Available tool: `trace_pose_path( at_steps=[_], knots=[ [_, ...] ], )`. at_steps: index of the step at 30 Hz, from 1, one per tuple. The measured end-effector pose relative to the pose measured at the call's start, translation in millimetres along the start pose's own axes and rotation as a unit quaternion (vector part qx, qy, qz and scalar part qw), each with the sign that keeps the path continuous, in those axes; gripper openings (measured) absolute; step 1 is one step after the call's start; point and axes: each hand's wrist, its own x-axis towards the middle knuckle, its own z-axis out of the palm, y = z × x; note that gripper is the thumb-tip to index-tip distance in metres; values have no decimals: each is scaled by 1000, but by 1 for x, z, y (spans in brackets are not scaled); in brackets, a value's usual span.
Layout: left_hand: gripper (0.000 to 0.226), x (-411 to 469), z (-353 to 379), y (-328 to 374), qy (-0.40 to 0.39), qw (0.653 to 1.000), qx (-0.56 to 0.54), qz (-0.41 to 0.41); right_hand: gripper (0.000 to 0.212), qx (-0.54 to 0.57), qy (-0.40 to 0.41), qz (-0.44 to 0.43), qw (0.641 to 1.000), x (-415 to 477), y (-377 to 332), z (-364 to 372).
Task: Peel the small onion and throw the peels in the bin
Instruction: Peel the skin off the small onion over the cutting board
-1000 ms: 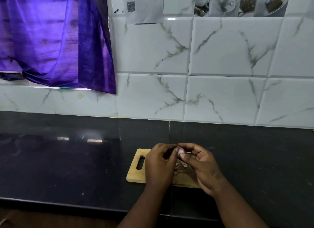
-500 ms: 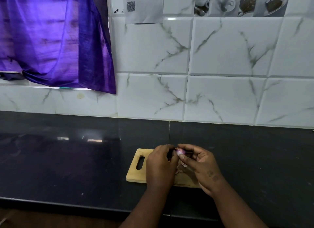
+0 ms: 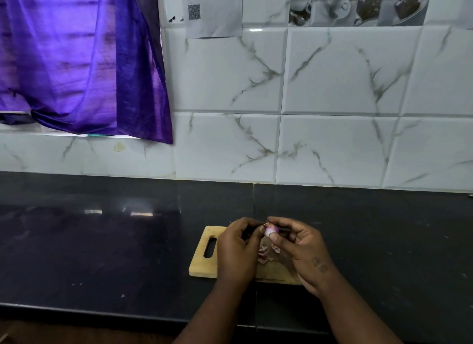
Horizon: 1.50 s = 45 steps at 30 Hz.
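1. The small onion is held in the air between both hands, above the far part of the cutting board on the dark worktop.
2. The right hand has its grip clamped on the onion, thumb on the near side and fingertips over the far side.
3. The left hand sits just left of it with its fingers curled and the thumb tip touching the onion's left end. I cannot tell whether that grip has hold of any skin.
4. The next pull probably depends on this: the onion lies right of the left grip, and both hands are equally close. Its long axis is too small to read.
5. Loose peels lie on the board directly below; no bin is in view.
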Motion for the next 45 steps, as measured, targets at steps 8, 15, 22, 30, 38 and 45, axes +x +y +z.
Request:
trace_pose_path(
  at_steps=[8, 15, 22, 30, 38, 45],
  knots=[
    [14, -3, 3, 6, 11, 995, 92, 29, 30, -8, -17, -2, 1000, 0, -2, 1],
    [17, 0, 5, 3, 16, 997, 74, -18, 28, 7, -36, -7, 999, -3, -5, 1],
    [9, -1, 5, 0, 19, 993, 116, -15, 31, 66, -47, 27, 996, -3, -6, 0],
    [14, 0, 7, 0, 40, 985, 162, -43, 33, 100, -38, 41, 993, -4, -8, 2],
    [27, -2, 3, 3, 32, 988, 151, -19, 29, 55, -20, 17, 998, -5, -8, 0],
    [20, -5, 3, 12, 24, 997, 73, 0, 28, 2, 5, -4, 1000, -3, -5, -2]
  ],
)
